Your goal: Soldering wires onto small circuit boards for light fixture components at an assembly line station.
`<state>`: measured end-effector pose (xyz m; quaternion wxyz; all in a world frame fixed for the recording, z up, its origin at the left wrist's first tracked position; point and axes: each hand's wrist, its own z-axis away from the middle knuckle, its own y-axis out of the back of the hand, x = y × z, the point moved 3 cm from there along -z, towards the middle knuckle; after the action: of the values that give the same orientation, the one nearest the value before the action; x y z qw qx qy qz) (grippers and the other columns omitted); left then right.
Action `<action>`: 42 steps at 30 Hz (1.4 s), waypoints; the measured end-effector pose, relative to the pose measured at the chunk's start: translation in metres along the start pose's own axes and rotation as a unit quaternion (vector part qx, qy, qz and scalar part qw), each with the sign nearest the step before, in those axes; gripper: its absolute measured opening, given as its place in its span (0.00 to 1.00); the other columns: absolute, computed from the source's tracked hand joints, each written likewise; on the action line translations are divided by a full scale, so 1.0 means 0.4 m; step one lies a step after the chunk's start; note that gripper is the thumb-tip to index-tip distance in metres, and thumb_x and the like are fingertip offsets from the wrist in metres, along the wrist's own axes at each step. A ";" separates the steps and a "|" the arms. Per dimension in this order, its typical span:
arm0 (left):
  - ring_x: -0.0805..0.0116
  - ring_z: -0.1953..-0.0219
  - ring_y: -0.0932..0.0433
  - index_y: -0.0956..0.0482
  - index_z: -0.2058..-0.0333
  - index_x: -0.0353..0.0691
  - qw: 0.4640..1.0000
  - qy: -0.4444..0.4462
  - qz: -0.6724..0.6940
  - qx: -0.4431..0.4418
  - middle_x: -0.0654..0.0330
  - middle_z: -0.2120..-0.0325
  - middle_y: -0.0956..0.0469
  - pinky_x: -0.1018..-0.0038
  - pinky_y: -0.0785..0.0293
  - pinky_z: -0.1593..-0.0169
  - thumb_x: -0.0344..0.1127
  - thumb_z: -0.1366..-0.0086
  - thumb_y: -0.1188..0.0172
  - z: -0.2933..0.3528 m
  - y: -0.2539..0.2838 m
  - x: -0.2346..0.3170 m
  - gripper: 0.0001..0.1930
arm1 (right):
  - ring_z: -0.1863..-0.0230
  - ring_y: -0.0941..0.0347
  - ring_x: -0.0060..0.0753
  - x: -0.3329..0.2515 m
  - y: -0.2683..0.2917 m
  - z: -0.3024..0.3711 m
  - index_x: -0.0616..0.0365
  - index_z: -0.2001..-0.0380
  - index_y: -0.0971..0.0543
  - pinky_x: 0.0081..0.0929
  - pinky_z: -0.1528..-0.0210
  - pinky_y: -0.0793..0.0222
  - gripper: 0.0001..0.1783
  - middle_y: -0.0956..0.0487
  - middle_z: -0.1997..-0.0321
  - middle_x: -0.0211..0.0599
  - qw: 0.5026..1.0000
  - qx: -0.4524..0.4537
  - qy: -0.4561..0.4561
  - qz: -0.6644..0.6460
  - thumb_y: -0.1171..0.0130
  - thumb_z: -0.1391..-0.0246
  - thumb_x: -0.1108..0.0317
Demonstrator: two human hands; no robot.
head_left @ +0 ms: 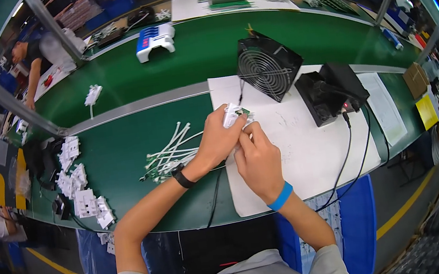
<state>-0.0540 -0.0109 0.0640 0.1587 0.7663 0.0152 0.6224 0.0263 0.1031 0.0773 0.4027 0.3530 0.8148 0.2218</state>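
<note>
Above the white work sheet, my left hand (218, 137) is closed round a small white plastic housing (231, 115) that has a bit of green circuit board at its right side. My right hand (260, 162) is bent close against my left, its fingers pinched together at the housing's lower edge. What those right fingers grip is hidden. Left of my hands lies a loose bundle of white cables (177, 152) with small green ends. Farther left, several white plastic housings (85, 203) are heaped near the table's edge.
A black fan (267, 67) with a wire grille stands behind my hands. Right of it sits a black device (330, 92) with cables running down, beside a paper sheet (383, 107). A white housing (93, 94) and a blue-and-white device (155, 42) are on the green belt. Blue bins (362, 229) stand below.
</note>
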 end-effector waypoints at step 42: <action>0.48 0.41 0.30 0.23 0.42 0.44 0.888 -0.252 -0.360 -0.134 0.47 0.41 0.29 0.58 0.31 0.38 0.31 0.37 0.36 0.059 -0.085 -0.066 0.23 | 0.75 0.39 0.12 0.362 0.128 0.070 0.58 0.62 0.30 0.15 0.73 0.45 0.05 0.31 0.74 0.25 0.915 0.187 -0.195 -0.299 0.45 0.30 0.72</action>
<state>-0.0313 0.0102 0.0258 0.4714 0.8110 0.1654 0.3044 0.0075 0.2478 0.0217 0.5277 0.1978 0.8145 -0.1380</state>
